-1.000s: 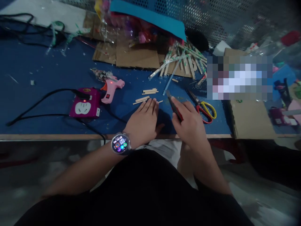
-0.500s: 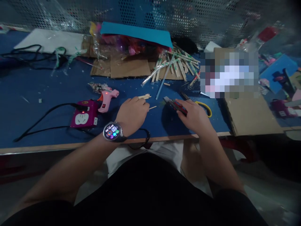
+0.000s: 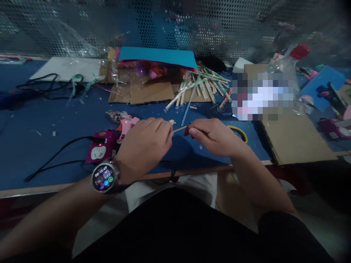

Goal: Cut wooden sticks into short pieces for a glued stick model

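Observation:
A thin wooden stick point(image 3: 179, 129) spans the gap between my two hands over the blue table. My left hand point(image 3: 149, 140), with a watch on its wrist, is closed on one end of it. My right hand point(image 3: 216, 137) has its fingers curled together at the other end, pinching it. Several short cut sticks point(image 3: 172, 122) lie just beyond my left hand. Partly covered by that hand is a pink glue gun point(image 3: 128, 128). Beside my right hand shows a yellow scissor handle point(image 3: 241, 131); the blades are mostly hidden.
A purple power socket point(image 3: 100, 149) with a black cable stands at left. Bundled wooden chopsticks point(image 3: 204, 86) and a clear blue-tinted stick point(image 3: 190, 100) lie at the back, near cardboard point(image 3: 150, 93) under a blue sheet point(image 3: 157, 56). More cardboard point(image 3: 297, 140) covers the right side.
My right hand has let go of the red and black tool, now out of sight, and moved left to the stick's end. My left hand has risen toward the camera with the stick.

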A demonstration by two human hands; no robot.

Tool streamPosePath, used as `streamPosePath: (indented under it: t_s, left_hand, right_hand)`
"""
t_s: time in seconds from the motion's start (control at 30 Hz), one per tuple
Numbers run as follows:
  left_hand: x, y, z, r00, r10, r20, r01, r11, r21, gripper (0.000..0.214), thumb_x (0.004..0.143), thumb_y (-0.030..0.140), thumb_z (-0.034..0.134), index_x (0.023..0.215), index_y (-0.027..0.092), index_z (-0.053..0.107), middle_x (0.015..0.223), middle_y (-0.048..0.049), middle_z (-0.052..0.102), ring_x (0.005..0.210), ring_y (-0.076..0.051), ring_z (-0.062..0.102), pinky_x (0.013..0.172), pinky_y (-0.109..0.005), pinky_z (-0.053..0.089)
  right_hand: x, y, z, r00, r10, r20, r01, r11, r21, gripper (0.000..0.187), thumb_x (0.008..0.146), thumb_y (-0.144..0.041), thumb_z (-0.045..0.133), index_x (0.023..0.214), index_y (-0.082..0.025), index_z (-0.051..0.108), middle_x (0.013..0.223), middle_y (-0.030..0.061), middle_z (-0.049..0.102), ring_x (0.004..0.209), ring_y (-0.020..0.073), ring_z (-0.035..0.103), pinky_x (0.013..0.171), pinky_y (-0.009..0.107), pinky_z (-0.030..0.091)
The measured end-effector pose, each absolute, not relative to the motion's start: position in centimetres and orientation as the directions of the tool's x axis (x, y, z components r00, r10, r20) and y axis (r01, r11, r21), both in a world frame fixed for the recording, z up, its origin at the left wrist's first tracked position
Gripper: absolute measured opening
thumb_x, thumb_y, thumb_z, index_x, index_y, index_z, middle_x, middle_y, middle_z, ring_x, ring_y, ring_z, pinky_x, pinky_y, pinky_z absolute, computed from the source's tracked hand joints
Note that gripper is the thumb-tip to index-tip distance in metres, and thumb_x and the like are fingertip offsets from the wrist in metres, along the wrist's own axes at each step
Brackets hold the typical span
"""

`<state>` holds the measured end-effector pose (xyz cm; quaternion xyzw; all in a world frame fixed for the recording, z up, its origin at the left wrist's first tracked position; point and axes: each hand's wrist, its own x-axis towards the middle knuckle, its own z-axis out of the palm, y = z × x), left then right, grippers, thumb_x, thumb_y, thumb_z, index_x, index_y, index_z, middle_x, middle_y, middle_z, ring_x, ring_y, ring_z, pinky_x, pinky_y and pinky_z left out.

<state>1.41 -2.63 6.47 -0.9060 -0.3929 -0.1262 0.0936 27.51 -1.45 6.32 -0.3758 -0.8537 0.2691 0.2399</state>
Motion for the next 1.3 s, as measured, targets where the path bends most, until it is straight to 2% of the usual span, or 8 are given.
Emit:
streamPosePath:
  t_s: [0.13,0.27,0.4,0.5,0.6,0.77,1.03,1.3]
  left_hand:
    - [0.7,-1.3,7.1,0.684,0.641,0.348,0.723,-0.657,-0.212,0.032,0.112,0.018,0.044,0.093,0.019,0.069,0.08,-0.0096,0.07,0.076,-0.03,0.068,0.067,-0.045,0.044]
    - [0.1,-0.5,6.3,0.686,0.582,0.437,0.707,-0.675,-0.212,0.029,0.112,0.018,0.047,0.092,0.02,0.068,0.076,-0.0072,0.068,0.071,-0.027,0.066,0.064,-0.043,0.041]
    - [-0.3,-0.6,4.9,0.674,0.574,0.465,0.69,-0.715,-0.116,0.025,0.113,0.017,0.048,0.101,0.019,0.07,0.084,-0.0066,0.075,0.072,-0.024,0.068,0.068,-0.041,0.044]
    - [-0.4,-0.8,3.9,0.662,0.607,0.441,0.666,-0.745,0.025,0.027,0.116,0.02,0.045,0.108,0.019,0.07,0.094,-0.0066,0.081,0.076,-0.024,0.072,0.071,-0.039,0.049]
    - [-0.4,-1.0,3.4,0.673,0.648,0.357,0.637,-0.753,0.165,0.034,0.119,0.024,0.039,0.102,0.022,0.068,0.088,-0.003,0.08,0.077,-0.021,0.074,0.07,-0.036,0.049]
    - [-0.7,-1.1,3.5,0.694,0.694,0.192,0.586,-0.698,0.412,0.038,0.12,0.031,0.035,0.097,0.024,0.063,0.079,0.0013,0.073,0.068,-0.017,0.068,0.064,-0.032,0.043]
    - [-0.6,-1.1,2.9,0.698,0.682,0.217,0.475,-0.668,0.572,0.033,0.12,0.036,0.046,0.097,0.024,0.066,0.074,0.0052,0.07,0.061,-0.015,0.063,0.059,-0.03,0.036]
    - [-0.8,-1.3,2.8,0.728,0.666,0.162,0.466,-0.653,0.597,0.031,0.119,0.033,0.049,0.099,0.025,0.071,0.078,0.0051,0.076,0.067,-0.016,0.071,0.062,-0.029,0.039]
  right_hand:
    - [25.7,0.8,7.1,-0.607,0.77,0.197,0.49,0.558,-0.669,0.042,0.119,-0.047,0.047,0.091,-0.021,0.065,0.082,0.0004,0.068,0.077,0.0159,0.061,0.075,0.03,0.038]
    - [25.0,2.6,6.9,-0.605,0.777,0.173,0.475,0.527,-0.705,0.043,0.117,-0.047,0.052,0.083,-0.022,0.06,0.074,-0.0034,0.059,0.071,0.0143,0.054,0.072,0.03,0.035]
    - [24.8,2.7,5.7,-0.642,0.752,0.148,0.434,0.516,-0.739,0.035,0.117,-0.039,0.051,0.087,-0.023,0.06,0.076,-0.0035,0.06,0.071,0.0138,0.053,0.071,0.03,0.035]
    - [24.7,2.1,4.8,-0.696,0.697,0.173,0.395,0.573,-0.718,0.033,0.118,-0.035,0.048,0.089,-0.023,0.057,0.079,-0.0026,0.059,0.073,0.0144,0.053,0.072,0.029,0.036]
    - [24.7,1.4,4.7,-0.725,0.672,0.148,0.423,0.605,-0.674,0.034,0.12,-0.035,0.047,0.089,-0.024,0.055,0.08,-0.0013,0.058,0.075,0.0158,0.051,0.073,0.03,0.035]
    - [24.9,1.0,5.3,-0.785,0.611,0.104,0.343,0.569,-0.747,0.034,0.122,-0.034,0.046,0.093,-0.023,0.06,0.083,-0.001,0.062,0.076,0.0146,0.057,0.076,0.028,0.04]
    - [25.1,0.9,5.4,-0.817,0.57,0.085,0.287,0.53,-0.798,0.033,0.121,-0.035,0.046,0.095,-0.022,0.062,0.086,-0.0006,0.066,0.079,0.014,0.06,0.078,0.028,0.044]
    - [25.1,0.7,5.3,-0.839,0.543,0.046,0.245,0.452,-0.858,0.029,0.117,-0.026,0.049,0.092,-0.021,0.065,0.084,-0.0008,0.069,0.076,0.0132,0.064,0.075,0.027,0.046]
